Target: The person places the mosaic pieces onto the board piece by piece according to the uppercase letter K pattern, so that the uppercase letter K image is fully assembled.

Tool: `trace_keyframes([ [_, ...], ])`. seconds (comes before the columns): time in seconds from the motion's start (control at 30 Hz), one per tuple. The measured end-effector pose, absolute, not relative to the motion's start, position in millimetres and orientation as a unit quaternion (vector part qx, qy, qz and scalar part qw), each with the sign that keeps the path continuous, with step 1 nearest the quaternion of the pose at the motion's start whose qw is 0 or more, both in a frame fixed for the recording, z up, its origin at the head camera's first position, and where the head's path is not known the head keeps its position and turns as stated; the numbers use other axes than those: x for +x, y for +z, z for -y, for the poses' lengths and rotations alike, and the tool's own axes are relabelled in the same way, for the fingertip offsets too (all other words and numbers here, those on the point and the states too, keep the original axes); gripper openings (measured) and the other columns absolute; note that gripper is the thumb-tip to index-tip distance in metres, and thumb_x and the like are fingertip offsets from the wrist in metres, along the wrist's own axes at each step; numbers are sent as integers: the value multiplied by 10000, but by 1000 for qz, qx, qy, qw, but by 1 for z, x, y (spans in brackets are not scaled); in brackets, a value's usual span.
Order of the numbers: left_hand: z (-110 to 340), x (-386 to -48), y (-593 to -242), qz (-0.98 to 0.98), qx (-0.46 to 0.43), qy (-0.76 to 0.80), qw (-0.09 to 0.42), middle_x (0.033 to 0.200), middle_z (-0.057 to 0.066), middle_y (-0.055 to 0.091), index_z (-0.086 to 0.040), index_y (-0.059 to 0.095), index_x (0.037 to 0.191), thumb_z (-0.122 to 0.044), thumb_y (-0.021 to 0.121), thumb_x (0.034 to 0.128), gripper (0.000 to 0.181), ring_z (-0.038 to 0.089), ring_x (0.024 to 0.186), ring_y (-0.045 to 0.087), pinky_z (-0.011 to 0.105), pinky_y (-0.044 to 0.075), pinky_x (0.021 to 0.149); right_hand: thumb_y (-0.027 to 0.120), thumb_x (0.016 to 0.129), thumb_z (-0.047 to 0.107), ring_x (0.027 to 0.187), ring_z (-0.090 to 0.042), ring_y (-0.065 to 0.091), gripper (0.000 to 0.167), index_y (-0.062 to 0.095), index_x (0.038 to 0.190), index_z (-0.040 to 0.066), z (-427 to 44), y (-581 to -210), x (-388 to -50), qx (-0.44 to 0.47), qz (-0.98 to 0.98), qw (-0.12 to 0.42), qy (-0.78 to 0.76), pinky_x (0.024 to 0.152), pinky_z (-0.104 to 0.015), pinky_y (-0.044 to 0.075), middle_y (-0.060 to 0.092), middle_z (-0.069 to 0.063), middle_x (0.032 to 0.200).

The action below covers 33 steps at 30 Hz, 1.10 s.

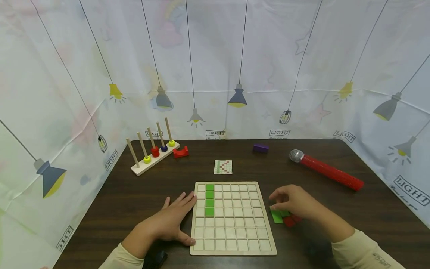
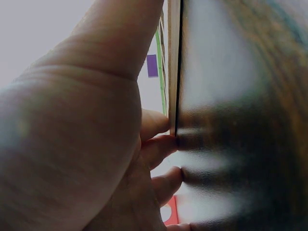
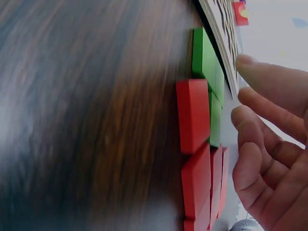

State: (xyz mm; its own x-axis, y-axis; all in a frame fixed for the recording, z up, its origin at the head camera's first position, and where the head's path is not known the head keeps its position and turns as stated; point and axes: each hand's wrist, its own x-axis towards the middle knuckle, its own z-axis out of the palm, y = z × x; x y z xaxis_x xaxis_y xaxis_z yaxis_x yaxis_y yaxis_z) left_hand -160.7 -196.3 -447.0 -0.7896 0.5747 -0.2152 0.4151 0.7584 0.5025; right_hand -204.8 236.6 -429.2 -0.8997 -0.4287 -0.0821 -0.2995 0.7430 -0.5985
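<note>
Touching a gridded board [image 1: 235, 233] with the left hand [image 1: 169, 220], a person holds the right hand [image 1: 299, 201] over loose tiles [image 1: 276, 216]

From where I stand, a white cloth backdrop [image 1: 215, 56] printed with hanging lamps fills the far side. Before it is a dark brown table [image 1: 111, 209]. The pale board, marked in seven columns and seven rows, lies flat on the table between the two hands.

Beyond the right hand lies a red microphone [image 1: 329, 170] with a silver head. Toward the far left corner is a pegged stand [image 1: 158, 157], with yellow, red and blue rings low on its rods.

The left hand's fingers are spread apart, index fingertip and thumb at the board's left edge. The right hand, just beside the board's right edge, has its fingers loosely bent with gaps between them; I see nothing in their hold.

Past the board's far edge is a small card [image 1: 223, 167] bearing a green and red grid. A red curved block [image 1: 181, 152] lies beside the stand, and a purple block [image 1: 260, 148] near the table's far edge.

Smallest are the tiles. Four green tiles [image 1: 209, 194] fill the top four squares of the second column from the left. The loose ones, green and red, lie grouped on the table under the right hand.
</note>
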Motion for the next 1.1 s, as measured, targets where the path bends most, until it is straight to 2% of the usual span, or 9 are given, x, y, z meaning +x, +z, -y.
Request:
trace_keyframes([
  [0.27, 196, -160, -445, -919, 267, 224, 182, 1702, 58, 85, -119, 181, 1647, -649, 836, 720, 1253, 341, 1546, 36, 730, 9, 1116, 876, 811, 256, 813, -159, 549, 313, 772, 1082, 139, -243, -426, -200, -208, -926, 138, -285, 695, -330, 475, 653, 53, 969],
  [0.5, 195, -159, -444, -919, 270, 224, 180, 1702, 65, 87, -113, 184, 1646, -643, 837, 724, 1247, 345, 1546, 38, 733, 8, 1114, 861, 826, 221, 752, -151, 560, 240, 733, 1013, 144, -241, -424, -198, -221, -922, 137, -286, 659, -315, 471, 605, 45, 864],
  [0.7, 195, -160, -444, -919, 270, 222, 180, 1702, 63, 87, -117, 182, 1647, -652, 833, 720, 1253, 347, 1545, 36, 731, 2, 1115, 854, 833, 192, 684, -156, 565, 241, 662, 974, 156, -243, -426, -199, -226, -917, 129, -301, 610, -310, 457, 601, 50, 762],
  [0.93, 194, -160, -443, -920, 269, 223, 178, 1701, 71, 97, -110, 190, 1645, -648, 838, 714, 1256, 356, 1544, 35, 732, -5, 1113, 815, 868, 134, 770, -128, 607, 182, 654, 946, 165, -242, -429, -201, -212, -925, 91, -303, 688, -313, 496, 638, 80, 827],
  [1.1, 194, -159, -442, -920, 267, 224, 182, 1701, 73, 99, -108, 193, 1644, -642, 840, 716, 1251, 355, 1544, 38, 731, -5, 1114, 804, 888, 153, 779, -127, 617, 145, 676, 957, 154, -236, -426, -202, -186, -930, 68, -311, 692, -331, 515, 656, 73, 841],
])
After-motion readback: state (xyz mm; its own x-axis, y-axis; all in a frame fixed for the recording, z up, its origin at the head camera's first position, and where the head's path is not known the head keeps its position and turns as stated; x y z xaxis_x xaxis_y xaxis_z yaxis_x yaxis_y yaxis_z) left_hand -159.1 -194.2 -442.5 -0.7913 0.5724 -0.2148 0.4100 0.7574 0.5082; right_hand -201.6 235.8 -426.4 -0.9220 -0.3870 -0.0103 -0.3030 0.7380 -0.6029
